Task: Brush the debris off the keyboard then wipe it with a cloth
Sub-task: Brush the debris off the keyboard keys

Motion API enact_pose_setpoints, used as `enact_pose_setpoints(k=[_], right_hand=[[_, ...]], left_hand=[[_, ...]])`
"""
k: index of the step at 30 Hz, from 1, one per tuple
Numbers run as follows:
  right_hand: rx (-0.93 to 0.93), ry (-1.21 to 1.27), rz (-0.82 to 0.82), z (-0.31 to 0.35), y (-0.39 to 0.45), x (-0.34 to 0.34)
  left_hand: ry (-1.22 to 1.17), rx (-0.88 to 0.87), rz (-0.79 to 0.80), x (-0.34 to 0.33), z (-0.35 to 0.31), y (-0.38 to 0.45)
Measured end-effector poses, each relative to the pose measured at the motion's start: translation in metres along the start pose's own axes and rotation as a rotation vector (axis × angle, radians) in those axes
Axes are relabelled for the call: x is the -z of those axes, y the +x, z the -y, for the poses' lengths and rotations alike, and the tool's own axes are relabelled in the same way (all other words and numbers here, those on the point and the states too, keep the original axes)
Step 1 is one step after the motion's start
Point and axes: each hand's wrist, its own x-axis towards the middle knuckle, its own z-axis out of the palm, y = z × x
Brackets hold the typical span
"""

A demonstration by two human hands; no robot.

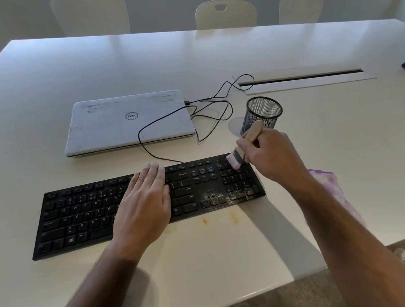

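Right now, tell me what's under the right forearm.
A purple cloth lies on the table beneath the right forearm; the arm covers part of it, so its full shape is hidden.

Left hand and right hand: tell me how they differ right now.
The left hand lies flat with straight fingers on the middle of the keyboard, holding nothing; the right hand is curled round the brush. The left hand rests on the keys, while the right hand is raised above the number pad, the bristles touching its top corner. Both are bare and work over the same keyboard.
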Motion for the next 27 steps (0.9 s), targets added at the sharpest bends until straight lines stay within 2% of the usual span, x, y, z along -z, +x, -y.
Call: enact_pose_setpoints(k=[6,10,15,21,25,27], right_hand=[[-0.048,-0.085,0.133,-0.003,0.001,0.003],[-0.018,-0.042,0.038,0.000,0.001,0.003],[-0.051,-0.099,0.126,0.001,0.000,0.004],[-0.007,0.082,0.042,0.013,-0.003,-0.003],[-0.068,0.001,0.129,0.009,-0.001,-0.006],[-0.063,-0.019,0.122,0.010,0.000,-0.003]], left_hand=[[0.003,-0.001,0.005,-0.001,0.001,0.000],[-0.003,-0.002,0.002,0.000,0.000,0.000],[-0.006,-0.004,0.007,0.000,0.000,0.000],[-0.005,-0.005,0.010,-0.001,0.002,0.000],[-0.009,-0.003,0.014,-0.002,0.002,0.001],[-0.013,-0.004,0.013,-0.002,0.002,0.001]])
